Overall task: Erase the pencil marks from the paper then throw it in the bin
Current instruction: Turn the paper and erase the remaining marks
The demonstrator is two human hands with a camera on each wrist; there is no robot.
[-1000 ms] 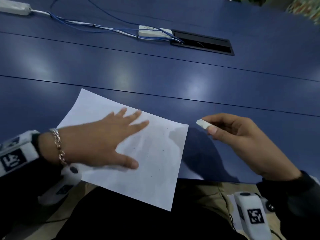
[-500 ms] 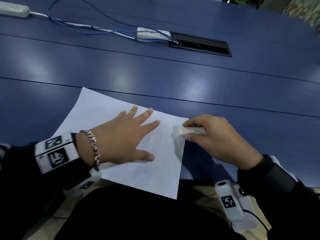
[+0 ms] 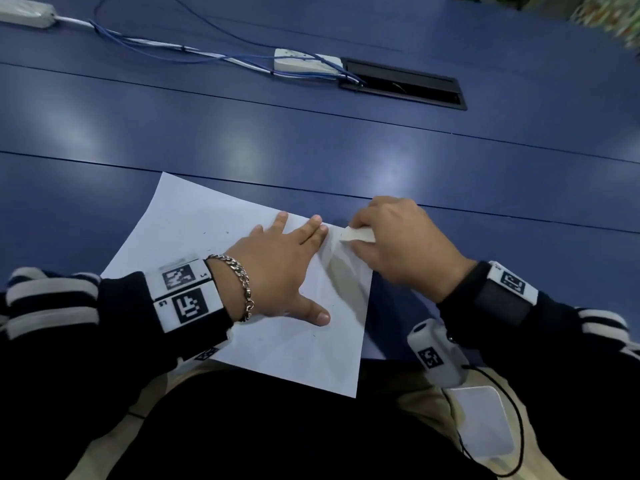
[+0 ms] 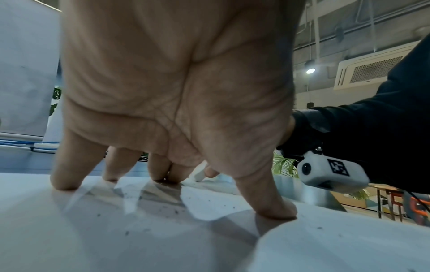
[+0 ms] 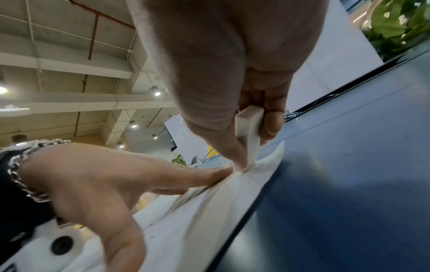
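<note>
A white sheet of paper [image 3: 214, 237] is laid on a blue table [image 3: 311, 140], its near edge overhanging the table's rim toward the person's lap. The left hand [image 3: 277, 268] is spread flat on the sheet, fingers straight and fanned, thumb stretched toward the body; it is judged to be placed there so that the paper is pinned and kept from sliding or creasing under rubbing. Just beyond the left fingertips, a white eraser [image 3: 358, 234] is pinched between the thumb and curled fingers of the right hand [image 3: 405, 247], and its tip is pressed onto the sheet's far right corner. The erasing step is therefore judged to be under way, with the binning not yet begun; no bin is seen in any view. From the head view alone, the whole sheet and a few faint dark specks scattered to the left of the left hand are made out. From the left wrist view, the palm is shown arched off the paper, with only the fingertips [image 4: 64, 184] and thumb touching it, and grey crumbs lying between them. From the right wrist view, the eraser is shown held nearly on end, and the paper is seen bunched into a small ridge where the tip meets it, a detail hidden from above.
</note>
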